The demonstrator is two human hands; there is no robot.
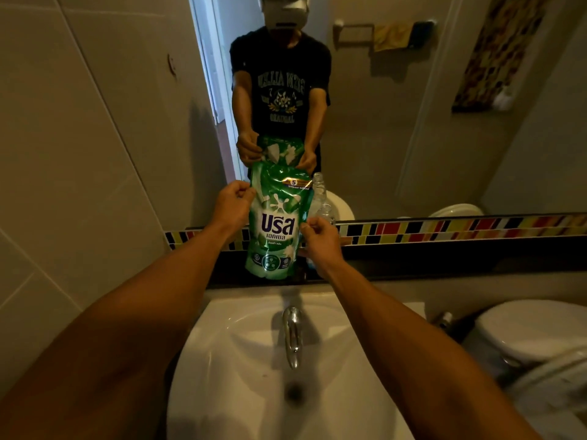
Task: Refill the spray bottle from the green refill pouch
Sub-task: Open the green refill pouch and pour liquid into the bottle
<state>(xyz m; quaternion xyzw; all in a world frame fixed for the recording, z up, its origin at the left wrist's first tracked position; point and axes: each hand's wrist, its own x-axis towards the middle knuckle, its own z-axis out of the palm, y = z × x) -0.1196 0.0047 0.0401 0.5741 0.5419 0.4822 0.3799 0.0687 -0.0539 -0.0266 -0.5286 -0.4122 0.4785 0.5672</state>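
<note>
The green refill pouch [278, 223] stands upright on the dark ledge behind the sink, in front of the mirror. My left hand [233, 203] pinches its upper left edge. Gripping its right edge lower down is my right hand [319, 239]. A clear spray bottle [324, 201] without its spray head stands just behind and right of the pouch, partly hidden by it and by my right hand.
A white sink [254, 360] with a chrome tap [292, 335] lies below the ledge [444, 258]. A white toilet [533, 331] is at the right. The mirror [381, 106] shows a person's reflection. Tiled wall stands at the left.
</note>
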